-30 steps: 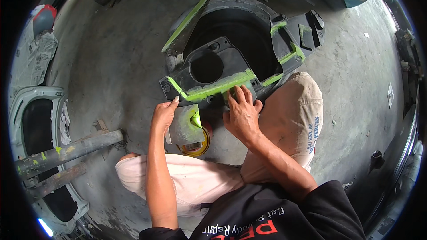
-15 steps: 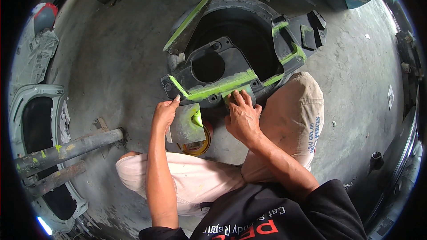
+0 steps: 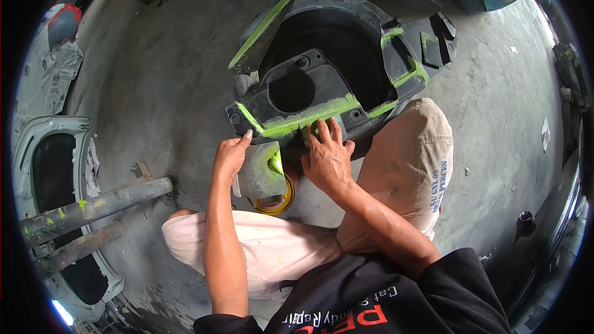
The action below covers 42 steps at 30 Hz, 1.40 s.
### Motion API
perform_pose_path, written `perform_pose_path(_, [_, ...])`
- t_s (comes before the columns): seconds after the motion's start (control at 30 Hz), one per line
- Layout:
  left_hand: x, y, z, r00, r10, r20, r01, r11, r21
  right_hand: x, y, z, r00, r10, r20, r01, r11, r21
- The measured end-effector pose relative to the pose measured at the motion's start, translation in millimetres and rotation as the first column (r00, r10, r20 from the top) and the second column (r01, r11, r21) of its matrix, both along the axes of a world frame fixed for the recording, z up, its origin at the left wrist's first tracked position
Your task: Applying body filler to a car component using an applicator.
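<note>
A black moulded plastic panel [image 3: 322,77] with bright green putty [image 3: 309,117] along its near edge lies over a tyre [image 3: 337,3]. My left hand [image 3: 231,159] grips the panel's near left corner, thumb on top and fingers curled beneath. My right hand [image 3: 329,159] presses a greenish flat spreader [image 3: 340,126] onto the putty strip, fingertips together on it; much of the tool is hidden under them. Beside my left hand, a grey board [image 3: 260,176] carries a lump of green putty [image 3: 276,162]. It overlaps a round yellow-rimmed item [image 3: 281,205] below.
A narrow green-edged piece [image 3: 263,31] leans on the tyre's far left. Smaller black parts [image 3: 433,49] join the panel's right side. Thick pipes [image 3: 99,207] reach in from the left, over a pale vehicle panel [image 3: 37,142]. My bent knee [image 3: 427,124] is close to the tyre.
My right hand has slid left along the putty strip with the spreader. My left hand keeps its grip on the panel corner.
</note>
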State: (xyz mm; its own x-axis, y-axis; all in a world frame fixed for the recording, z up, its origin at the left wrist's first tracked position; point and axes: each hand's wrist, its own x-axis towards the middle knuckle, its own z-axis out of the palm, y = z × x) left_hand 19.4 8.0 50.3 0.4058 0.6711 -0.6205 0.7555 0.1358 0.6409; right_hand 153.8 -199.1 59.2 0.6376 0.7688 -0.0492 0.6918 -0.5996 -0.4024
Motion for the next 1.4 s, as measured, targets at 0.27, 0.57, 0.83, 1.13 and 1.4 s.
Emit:
perform_pose_path(0.27, [0, 2, 1, 1.000, -0.008, 0.016, 0.009, 0.999, -0.033, 6, -10, 24, 0.994, 0.024, -0.111, -0.036, 0.993, -0.111])
perform_pose_path(0.57, [-9, -1, 24, 0.996, 0.071, -0.055, -0.077, 0.990, -0.115, 11, -52, 59, 0.986, 0.053, -0.155, -0.016, 0.972, 0.236])
perform_pose_path(0.83, [-15, -56, 70, 0.802, 0.339, 0.492, 0.033, 0.797, -0.603, 23, -78, 82, 0.708, 0.286, -0.646, 0.199, 0.796, 0.571])
perform_pose_path(1.13, [1, -105, 82, 0.568, 0.434, 0.700, 0.087, 0.814, -0.575, 37, -69, 81, 0.700, 0.401, -0.591, 0.127, 0.744, 0.656])
perform_pose_path(1.4, [1, -104, 87, 0.472, 0.486, 0.736, -0.187, 0.871, -0.455, 31, -76, 88, 0.896, 0.098, -0.433, 0.234, 0.724, 0.649])
